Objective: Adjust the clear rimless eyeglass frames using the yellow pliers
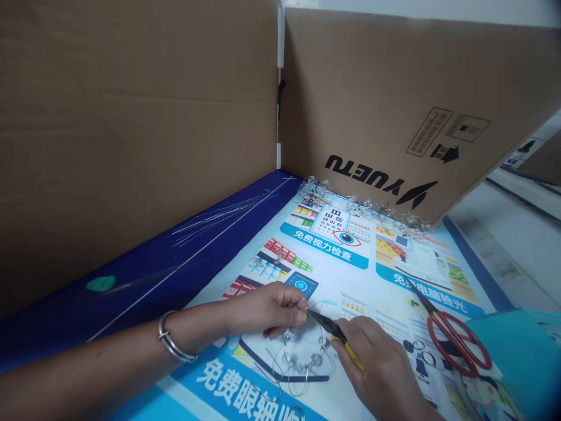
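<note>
My left hand (pixel 280 309) is closed, thumb and fingers pinching the thin wire of a beaded wire piece (pixel 301 367). Clear round beads and curved wire ends hang below those fingertips, above the printed sheet. Wrapped in my right hand (pixel 381 362) is a pair of pliers (pixel 333 330) with dark jaws and yellow handles. The plier tips point left and meet the wire right beside my left fingertips. Whether the jaws are fully closed on the wire is too small to tell. A metal bangle (pixel 170 339) circles my left wrist.
Red-handled scissors (pixel 458 345) lie to the right, beside a turquoise sheet (pixel 517 342). Tangled beaded wire pieces (pixel 372 209) line the base of the cardboard wall (pixel 385 105). Straight wires (pixel 219 216) and a green lump (pixel 100 284) rest on the blue surface at left.
</note>
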A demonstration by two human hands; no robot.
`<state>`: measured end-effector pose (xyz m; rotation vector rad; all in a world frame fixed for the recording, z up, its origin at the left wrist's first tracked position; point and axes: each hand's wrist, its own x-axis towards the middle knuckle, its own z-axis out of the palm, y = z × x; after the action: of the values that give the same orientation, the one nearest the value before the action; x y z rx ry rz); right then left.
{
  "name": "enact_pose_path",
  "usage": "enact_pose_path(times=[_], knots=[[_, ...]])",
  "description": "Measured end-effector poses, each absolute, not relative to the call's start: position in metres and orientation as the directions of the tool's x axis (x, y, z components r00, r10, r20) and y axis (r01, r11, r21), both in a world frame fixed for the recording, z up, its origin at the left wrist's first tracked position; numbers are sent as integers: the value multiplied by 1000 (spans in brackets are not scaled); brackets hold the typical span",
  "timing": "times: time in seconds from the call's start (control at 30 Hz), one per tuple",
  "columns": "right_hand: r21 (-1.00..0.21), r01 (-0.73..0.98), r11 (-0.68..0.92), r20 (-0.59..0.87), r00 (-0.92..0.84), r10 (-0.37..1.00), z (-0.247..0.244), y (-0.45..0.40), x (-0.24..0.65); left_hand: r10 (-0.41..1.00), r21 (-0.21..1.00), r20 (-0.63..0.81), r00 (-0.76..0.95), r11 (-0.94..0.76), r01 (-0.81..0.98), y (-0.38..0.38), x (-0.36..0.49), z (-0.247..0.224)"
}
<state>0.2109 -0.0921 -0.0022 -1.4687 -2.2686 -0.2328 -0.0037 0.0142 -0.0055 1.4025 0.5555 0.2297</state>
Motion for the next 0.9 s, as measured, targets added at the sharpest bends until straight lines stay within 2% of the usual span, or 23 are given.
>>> enact_pose_path(times=[0.13,0.3,0.43,0.57,0.8,0.9], knots=[[-134,894,427,401,-345,849,-4,-92,213,477,967,-245,844,178,179,13,-4,-6],[-217,882,417,279,-353,893,-2,-92,217,471,966,-244,848,192,172,13,-4,-7],[-224,883,411,206,-370,906,4,-91,218,473,967,-248,845,177,185,13,-4,-6],[-155,883,443,196,-412,890,12,-90,218,461,966,-256,850,164,202,12,-3,-2],[83,859,506,311,-505,805,13,-90,218,465,964,-262,845,160,211,11,-4,0],[147,853,501,314,-520,794,10,-90,218,464,963,-266,845,158,217,11,-4,-1]])
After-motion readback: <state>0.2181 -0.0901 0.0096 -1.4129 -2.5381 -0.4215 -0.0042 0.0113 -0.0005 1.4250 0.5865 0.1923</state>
